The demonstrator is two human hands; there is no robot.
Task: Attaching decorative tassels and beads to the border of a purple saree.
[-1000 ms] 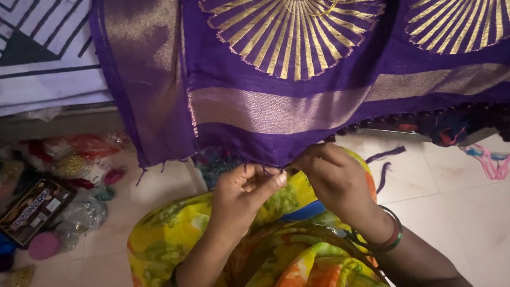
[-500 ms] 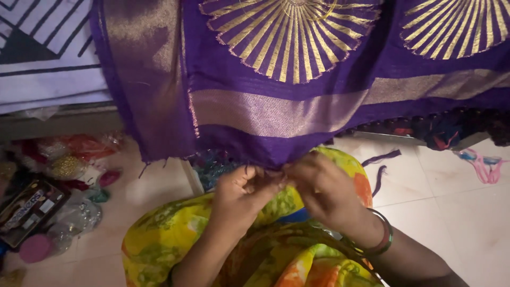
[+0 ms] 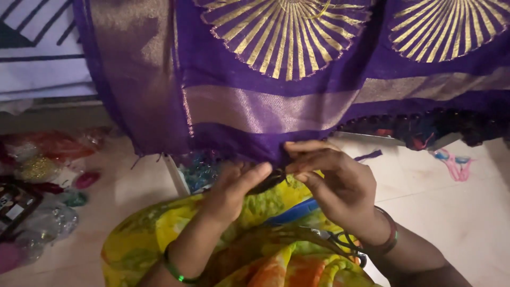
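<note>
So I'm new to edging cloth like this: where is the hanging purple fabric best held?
Pinch the purple fabric at its bottom hem, coming from below: it hangs free there, and the left hand and right hand both meet that edge.

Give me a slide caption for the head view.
Both hands, left and right, pinch the hem of a purple cloth.

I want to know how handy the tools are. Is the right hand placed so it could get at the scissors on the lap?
Probably yes. The scissors lie on the yellow cloth just under the wrist of the right hand, with nothing over them. But both it and the left hand are pinching the purple fabric edge, so it must let go first.
</note>
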